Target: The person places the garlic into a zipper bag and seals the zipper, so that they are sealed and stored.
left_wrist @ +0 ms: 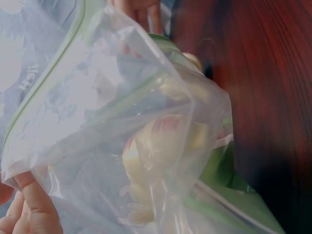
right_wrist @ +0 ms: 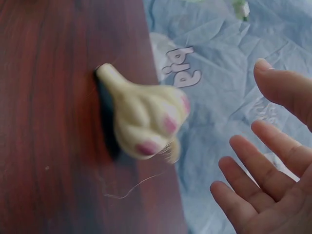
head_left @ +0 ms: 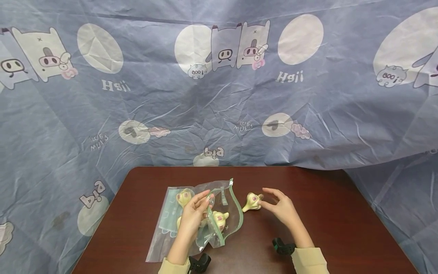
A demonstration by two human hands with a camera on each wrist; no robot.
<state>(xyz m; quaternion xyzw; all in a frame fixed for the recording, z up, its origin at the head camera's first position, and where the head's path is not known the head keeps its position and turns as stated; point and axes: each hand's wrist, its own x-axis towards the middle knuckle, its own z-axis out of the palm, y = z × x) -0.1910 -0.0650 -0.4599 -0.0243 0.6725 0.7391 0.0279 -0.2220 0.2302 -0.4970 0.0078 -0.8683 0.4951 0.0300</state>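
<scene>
Left hand (head_left: 191, 217): grip pinches a wrinkly, clear plastic bag with green edges (head_left: 232, 209).
Bag: lumpy garlic bulbs (head_left: 220, 220) show through.
Loose garlic (head_left: 252, 201): smooth, pale yellow bulb, pink patches, on the red-brown, wood-grained surface (head_left: 315, 198).
Right hand (head_left: 282, 207): grip loose, fingers spread, beside the loose garlic.

The sleeves (head_left: 309, 260) are pale yellow; the wrist cameras (head_left: 284, 247) are black.

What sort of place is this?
Likely a makeshift indoor recording spot: a cartoon-printed cloth hangs as a backdrop, with a dark table in front holding a garlic bulb and a plastic bag.
</scene>
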